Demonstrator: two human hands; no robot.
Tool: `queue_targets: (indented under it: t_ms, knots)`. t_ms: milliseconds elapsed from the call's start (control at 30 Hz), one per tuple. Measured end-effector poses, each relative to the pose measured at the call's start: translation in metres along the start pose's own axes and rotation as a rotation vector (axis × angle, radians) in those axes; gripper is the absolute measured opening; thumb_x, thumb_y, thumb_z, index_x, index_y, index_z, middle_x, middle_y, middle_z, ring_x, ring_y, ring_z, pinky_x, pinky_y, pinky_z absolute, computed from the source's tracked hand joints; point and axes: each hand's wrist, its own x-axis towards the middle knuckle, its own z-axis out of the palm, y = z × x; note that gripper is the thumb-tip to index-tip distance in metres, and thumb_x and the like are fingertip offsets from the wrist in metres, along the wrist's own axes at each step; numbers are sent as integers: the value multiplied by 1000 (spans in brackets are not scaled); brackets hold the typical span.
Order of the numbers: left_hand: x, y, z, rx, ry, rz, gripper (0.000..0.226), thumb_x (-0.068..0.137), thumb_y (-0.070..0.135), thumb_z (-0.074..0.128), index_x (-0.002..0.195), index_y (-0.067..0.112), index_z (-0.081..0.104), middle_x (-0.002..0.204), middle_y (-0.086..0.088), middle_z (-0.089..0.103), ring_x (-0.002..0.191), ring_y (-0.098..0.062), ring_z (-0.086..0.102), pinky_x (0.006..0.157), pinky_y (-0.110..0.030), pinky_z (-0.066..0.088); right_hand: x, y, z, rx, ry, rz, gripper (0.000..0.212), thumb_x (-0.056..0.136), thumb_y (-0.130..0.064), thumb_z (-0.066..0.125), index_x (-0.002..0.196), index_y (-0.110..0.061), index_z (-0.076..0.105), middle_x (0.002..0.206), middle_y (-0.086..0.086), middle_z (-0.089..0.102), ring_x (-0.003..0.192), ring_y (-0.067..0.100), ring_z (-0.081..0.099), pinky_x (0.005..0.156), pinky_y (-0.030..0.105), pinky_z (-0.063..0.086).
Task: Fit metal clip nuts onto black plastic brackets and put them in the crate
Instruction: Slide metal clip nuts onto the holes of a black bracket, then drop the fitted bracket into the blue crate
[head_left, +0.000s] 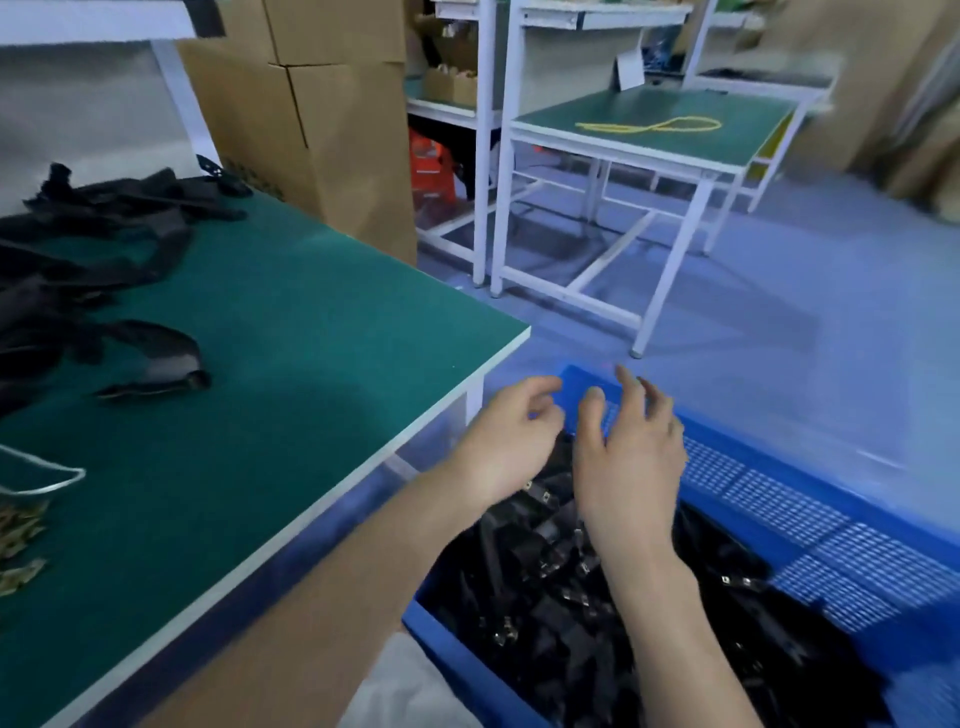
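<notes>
A: Hovering over what, exactly, are those two hands?

B: Over the blue plastic crate with perforated walls (769, 493). Both hang above its far-left corner, side by side and close together. As far as I can see they are not touching each other.

A: Holding anything?

B: No. The left hand (511, 441) has its fingers loosely curled, and nothing sits between them. The right hand (631, 457) is turned back-up, its fingers spread and slightly bent, and it is likewise empty.

A: And the parts?

B: The crate is heaped with black plastic brackets (561, 623), directly under both wrists. Small silvery metal clip nuts (543, 497) show on several of them. The picture is blurred, so I cannot count them.

A: What lies left of the crate?

B: A workbench with a green mat top and white edge (311, 364), its corner just beside the crate. On it, well to the left of the crate, is a loose pile of more black plastic pieces (93, 249). Farther left again are a few brass-coloured metal clips (21, 535) beside a thin white wire loop (52, 475).

A: Beyond the crate?

B: A white-framed table with a green top (727, 140) carrying a yellow cord (649, 126). Beyond the crate and to its left are stacked brown cardboard boxes (332, 130).
</notes>
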Motion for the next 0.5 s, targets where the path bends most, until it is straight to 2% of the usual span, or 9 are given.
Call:
queue_targets:
  t_ms: [67,133,233,300,367,433,500]
  knots:
    - [-7,1,-17,-85,49,44,36,102,0,43,136,8,53,132,-15,61,113,-15,61,106,-33,46,-11,-14,12,80,-21,-138,42,103,-26,49,142,-12,53,146,14,50,126,37,48,108,50,35]
    - [-20,-2,-48,-117,131,101,33,101,-2,43,127,14,57,118,-6,69,100,-9,66,91,-21,53,-27,-39,28,178,-86,-242,37,102,-20,51,138,-11,57,142,13,53,123,36,52,106,48,37]
    - [-48,-14,-109,-45,329,198,32,100,1,47,116,23,63,95,10,75,91,-1,70,79,-10,51,-57,-85,51,295,-214,-411,40,99,-18,54,138,-9,56,137,12,55,122,34,53,105,46,39]
    - [-74,-29,-153,88,498,247,35,100,4,49,111,34,64,92,22,73,87,7,67,75,-5,47,-80,-117,67,340,-300,-554,42,97,-20,54,138,-9,54,134,12,56,117,34,54,102,46,40]
    - [-105,-47,-193,269,656,239,36,101,11,49,108,44,62,98,30,69,92,11,64,78,-10,49,-104,-149,84,370,-377,-681,43,97,-23,50,138,-11,54,136,12,55,116,35,53,103,46,39]
    - [-137,-68,-229,446,795,177,31,100,20,48,114,46,58,104,30,67,94,12,61,80,-25,51,-129,-181,103,362,-478,-801,47,97,-28,44,141,-13,50,142,13,51,124,35,48,108,47,35]
    - [-169,-89,-260,659,918,94,31,97,19,50,124,32,58,114,15,67,101,-1,60,85,-37,50,-152,-209,124,316,-598,-905,49,100,-30,43,147,-16,44,150,13,45,134,34,40,115,48,28]
